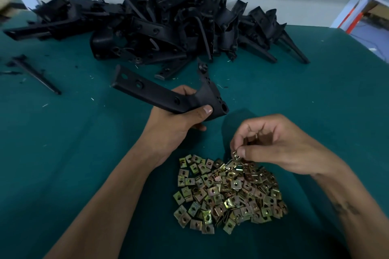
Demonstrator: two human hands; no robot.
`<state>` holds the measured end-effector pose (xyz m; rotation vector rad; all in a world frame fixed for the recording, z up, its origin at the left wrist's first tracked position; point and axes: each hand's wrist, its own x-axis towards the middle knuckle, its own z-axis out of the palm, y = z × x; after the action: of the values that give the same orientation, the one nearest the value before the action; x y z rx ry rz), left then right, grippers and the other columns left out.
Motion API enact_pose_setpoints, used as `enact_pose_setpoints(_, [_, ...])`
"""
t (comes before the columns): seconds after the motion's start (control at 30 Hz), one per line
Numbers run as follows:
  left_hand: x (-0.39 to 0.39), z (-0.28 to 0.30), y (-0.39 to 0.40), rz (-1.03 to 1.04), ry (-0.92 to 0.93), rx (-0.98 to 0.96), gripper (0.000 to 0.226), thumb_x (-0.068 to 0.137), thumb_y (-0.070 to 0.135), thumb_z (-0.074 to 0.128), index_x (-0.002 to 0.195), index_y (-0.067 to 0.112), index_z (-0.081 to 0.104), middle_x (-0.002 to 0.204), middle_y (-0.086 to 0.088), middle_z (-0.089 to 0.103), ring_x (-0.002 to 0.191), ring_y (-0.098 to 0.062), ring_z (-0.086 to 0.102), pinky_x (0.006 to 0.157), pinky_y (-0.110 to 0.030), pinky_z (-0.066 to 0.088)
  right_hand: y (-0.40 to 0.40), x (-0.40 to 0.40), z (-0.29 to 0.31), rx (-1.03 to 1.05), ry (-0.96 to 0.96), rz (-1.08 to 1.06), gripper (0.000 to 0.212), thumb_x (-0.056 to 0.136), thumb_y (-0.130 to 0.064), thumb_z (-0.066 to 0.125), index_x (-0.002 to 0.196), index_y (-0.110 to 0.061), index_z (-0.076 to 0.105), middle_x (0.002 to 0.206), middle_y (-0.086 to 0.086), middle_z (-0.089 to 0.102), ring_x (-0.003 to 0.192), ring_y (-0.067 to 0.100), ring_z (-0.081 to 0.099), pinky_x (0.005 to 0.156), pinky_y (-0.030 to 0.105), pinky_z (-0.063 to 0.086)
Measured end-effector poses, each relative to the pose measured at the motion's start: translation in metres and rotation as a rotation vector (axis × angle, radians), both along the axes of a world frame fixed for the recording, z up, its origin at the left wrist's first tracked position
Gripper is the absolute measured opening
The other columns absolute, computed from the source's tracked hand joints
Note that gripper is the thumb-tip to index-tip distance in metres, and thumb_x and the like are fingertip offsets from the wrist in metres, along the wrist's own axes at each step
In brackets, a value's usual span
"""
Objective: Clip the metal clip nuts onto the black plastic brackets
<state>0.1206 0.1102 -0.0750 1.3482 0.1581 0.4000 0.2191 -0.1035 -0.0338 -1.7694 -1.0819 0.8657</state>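
My left hand (179, 121) grips a long black plastic bracket (147, 89) near its bent end, holding it above the green table with the long arm pointing up and left. My right hand (273, 143) hovers over the far edge of a heap of brass-coloured metal clip nuts (229, 193) and pinches one clip nut (236, 156) between thumb and fingertips. A second small metal piece shows under its curled fingers. The bracket and the pinched nut are apart.
A big pile of black plastic brackets (168, 25) fills the back of the green table (63, 153). One thin black bracket (35, 73) lies alone at the far left. The table's right edge (362, 44) runs diagonally at the far right, with floor beyond.
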Motion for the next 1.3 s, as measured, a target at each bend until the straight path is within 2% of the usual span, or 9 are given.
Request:
enact_pose_setpoints(0.1, [0.000,0.001,0.000,-0.008,-0.007,-0.007,0.019,0.079,0.015,0.077,0.079,0.014,0.059,0.080,-0.004,0.062,0.084,-0.018,0.065,0.066,-0.029,0.056,0.002,0.002,-0.005,0.082,0.079,-0.066,0.008,0.088,-0.010,0.069,0.086,-0.017,0.073,0.087,0.009,0.075,0.076,0.019,0.069,0.067,0.027,0.053])
enact_pose_setpoints(0.23, [-0.001,0.002,-0.001,-0.022,-0.001,0.018,0.017,0.080,0.016,0.077,0.080,0.016,0.060,0.078,0.000,0.065,0.083,-0.018,0.066,0.066,-0.031,0.056,0.010,0.002,-0.013,0.269,0.335,-0.215,0.006,0.093,-0.006,0.066,0.088,-0.009,0.067,0.089,0.024,0.074,0.065,0.029,0.070,0.056,0.026,0.051])
enact_pose_setpoints(0.6, [0.001,0.003,-0.001,-0.015,-0.015,0.015,0.019,0.078,0.014,0.076,0.089,0.015,0.061,0.082,0.003,0.068,0.082,-0.015,0.067,0.069,-0.029,0.056,0.044,0.004,-0.021,0.539,0.582,-0.495,0.012,0.081,-0.003,0.072,0.092,-0.005,0.075,0.079,0.009,0.069,0.069,0.012,0.064,0.064,0.020,0.055])
enact_pose_setpoints(0.73, [0.001,0.004,-0.002,0.004,-0.034,-0.013,0.032,0.076,0.016,0.080,0.099,0.010,0.059,0.084,0.003,0.070,0.079,-0.013,0.067,0.068,-0.025,0.056,0.051,0.002,-0.021,0.553,0.589,-0.534,0.012,0.073,-0.002,0.075,0.084,-0.006,0.075,0.082,0.012,0.073,0.072,0.021,0.066,0.070,0.027,0.058])
enact_pose_setpoints(0.83, [0.000,0.005,-0.002,0.030,-0.046,-0.041,0.037,0.072,0.020,0.083,0.099,0.011,0.060,0.087,-0.001,0.070,0.078,-0.015,0.067,0.065,-0.025,0.055,0.050,-0.002,-0.022,0.570,0.637,-0.455,0.010,0.076,-0.002,0.073,0.086,-0.004,0.075,0.086,0.016,0.075,0.071,0.021,0.069,0.064,0.025,0.058])
enact_pose_setpoints(0.97, [-0.002,0.009,-0.001,0.045,-0.038,-0.056,0.019,0.070,0.030,0.081,0.086,0.028,0.072,0.086,-0.002,0.071,0.080,-0.017,0.067,0.062,-0.026,0.054,0.050,-0.005,-0.022,0.604,0.687,-0.410,0.014,0.072,-0.004,0.077,0.086,-0.004,0.077,0.093,0.018,0.076,0.079,0.023,0.071,0.070,0.027,0.058])
enact_pose_setpoints(1.0, [-0.002,0.010,-0.001,0.043,-0.033,-0.061,0.016,0.074,0.029,0.079,0.088,0.022,0.073,0.088,-0.009,0.072,0.082,-0.022,0.067,0.063,-0.029,0.053,0.051,-0.006,-0.021,0.596,0.687,-0.397,0.014,0.072,-0.005,0.076,0.086,-0.006,0.079,0.095,0.018,0.076,0.081,0.023,0.072,0.072,0.028,0.058])
enact_pose_setpoints(1.13, [-0.004,0.008,0.000,0.064,-0.041,-0.091,0.044,0.086,0.020,0.067,0.110,-0.016,0.060,0.106,-0.039,0.064,0.090,-0.039,0.065,0.064,-0.034,0.052,0.049,-0.007,-0.023,0.592,0.670,-0.357,0.017,0.080,0.002,0.070,0.093,-0.005,0.080,0.100,0.019,0.077,0.086,0.026,0.073,0.076,0.030,0.059])
enact_pose_setpoints(1.3, [-0.003,0.009,-0.005,0.128,-0.024,-0.111,0.033,0.082,0.019,0.075,0.101,-0.003,0.060,0.101,-0.033,0.064,0.086,-0.032,0.067,0.056,-0.030,0.055,0.051,-0.006,-0.024,0.584,0.627,-0.447,0.030,0.076,0.001,0.073,0.107,0.001,0.072,0.090,0.017,0.075,0.077,0.024,0.069,0.070,0.028,0.057])
